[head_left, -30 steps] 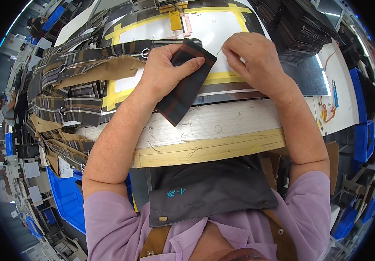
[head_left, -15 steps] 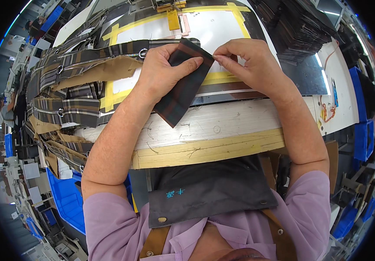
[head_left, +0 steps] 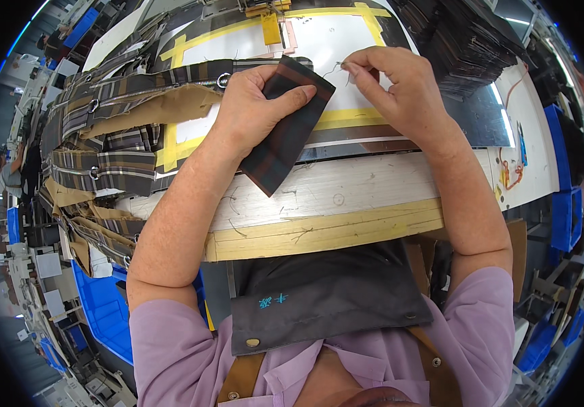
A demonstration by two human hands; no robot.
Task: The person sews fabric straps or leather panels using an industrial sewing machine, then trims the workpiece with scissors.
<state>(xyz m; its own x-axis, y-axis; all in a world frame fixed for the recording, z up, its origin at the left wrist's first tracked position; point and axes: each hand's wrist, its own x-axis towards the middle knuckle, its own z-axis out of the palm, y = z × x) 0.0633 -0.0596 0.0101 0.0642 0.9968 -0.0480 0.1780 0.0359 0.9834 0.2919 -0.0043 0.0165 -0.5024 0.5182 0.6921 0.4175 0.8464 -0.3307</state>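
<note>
My left hand (head_left: 254,115) grips a folded strip of dark fabric (head_left: 279,152) with red-brown banding, thumb across its front. My right hand (head_left: 397,102), up and to the right of the fabric's top corner, pinches a thin thread (head_left: 339,68) between thumb and finger. Beneath both lies a white board (head_left: 330,42) framed with yellow tape. To the left, plaid fabric pieces (head_left: 119,163) with zippers, metal rings and tan backing are piled on the table.
The table's front edge (head_left: 332,219) runs before me. A dark stack of sheets (head_left: 461,47) sits back right. A metal fixture (head_left: 270,27) stands at the back. Blue bins (head_left: 102,325) (head_left: 563,217) flank the table. A seated person (head_left: 8,173) is at far left.
My right hand was at the fabric's corner half a second ago and has moved up and right, away from it, with the thread. My left hand and the fabric have shifted slightly upward.
</note>
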